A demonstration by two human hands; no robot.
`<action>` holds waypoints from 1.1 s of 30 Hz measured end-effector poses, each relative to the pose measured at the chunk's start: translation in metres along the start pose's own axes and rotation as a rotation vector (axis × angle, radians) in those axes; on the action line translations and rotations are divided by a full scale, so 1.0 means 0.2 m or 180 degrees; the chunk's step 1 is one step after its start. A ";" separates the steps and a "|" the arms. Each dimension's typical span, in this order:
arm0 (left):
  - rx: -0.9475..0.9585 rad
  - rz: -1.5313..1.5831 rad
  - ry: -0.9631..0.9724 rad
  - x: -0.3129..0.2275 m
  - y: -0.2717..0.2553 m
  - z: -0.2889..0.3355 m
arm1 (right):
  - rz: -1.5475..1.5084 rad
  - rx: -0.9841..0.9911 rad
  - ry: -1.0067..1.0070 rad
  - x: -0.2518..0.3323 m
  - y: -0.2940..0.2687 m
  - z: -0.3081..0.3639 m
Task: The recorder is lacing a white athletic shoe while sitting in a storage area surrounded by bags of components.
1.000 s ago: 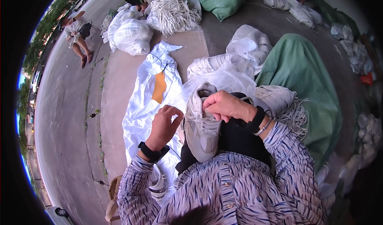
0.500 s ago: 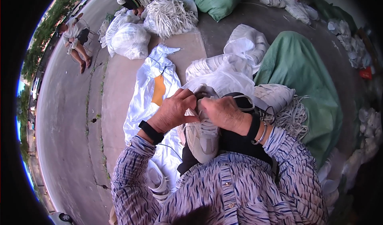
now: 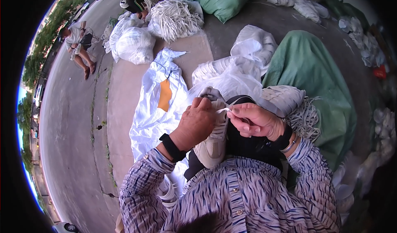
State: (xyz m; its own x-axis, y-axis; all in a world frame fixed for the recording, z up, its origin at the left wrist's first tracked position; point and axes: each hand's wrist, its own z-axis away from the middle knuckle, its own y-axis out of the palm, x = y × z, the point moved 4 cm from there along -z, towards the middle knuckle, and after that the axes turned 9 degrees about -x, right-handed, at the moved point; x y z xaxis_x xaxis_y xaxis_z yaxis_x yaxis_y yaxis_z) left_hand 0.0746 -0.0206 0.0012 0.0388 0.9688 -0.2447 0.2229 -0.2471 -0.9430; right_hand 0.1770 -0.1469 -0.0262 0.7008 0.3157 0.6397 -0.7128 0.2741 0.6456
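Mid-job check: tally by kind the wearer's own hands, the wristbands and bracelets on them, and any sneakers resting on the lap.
Left hand and right hand: 2
Black wristbands: 2, one on each wrist
Silver bracelet: 1, on the right wrist
Sneaker: 1
Total: 6

Grey pavement (image 3: 70, 125) carries a shiny white sheet (image 3: 142, 127); toward its far edge lie a green sack (image 3: 223, 0) and a white bag (image 3: 134, 47).
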 end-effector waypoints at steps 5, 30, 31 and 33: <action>0.0336 0.0054 0.0012 0.05 -0.03 0.00 | -0.1364 0.0213 -0.0825 0.09 -0.14 0.03; -0.0199 0.2664 -0.0076 -0.04 0.02 -0.23 | -0.1007 0.0345 -0.3229 1.09 0.23 1.08; 0.0375 0.3197 -0.0129 -0.07 0.05 -0.23 | -0.0903 0.0460 -0.3137 1.08 0.23 1.06; 0.0970 0.3637 -0.0162 -0.09 0.03 -0.19 | -0.0758 0.0328 -0.3230 1.08 0.17 1.05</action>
State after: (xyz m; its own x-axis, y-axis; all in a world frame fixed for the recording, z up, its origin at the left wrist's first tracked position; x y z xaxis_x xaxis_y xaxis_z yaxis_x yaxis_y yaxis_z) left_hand 0.1119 -0.0385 0.0078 0.0246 0.1832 -0.9828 -0.1575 -0.9701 -0.1847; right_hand 0.3088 -0.2605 0.2218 0.5516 -0.6598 0.5102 -0.5807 0.1354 0.8028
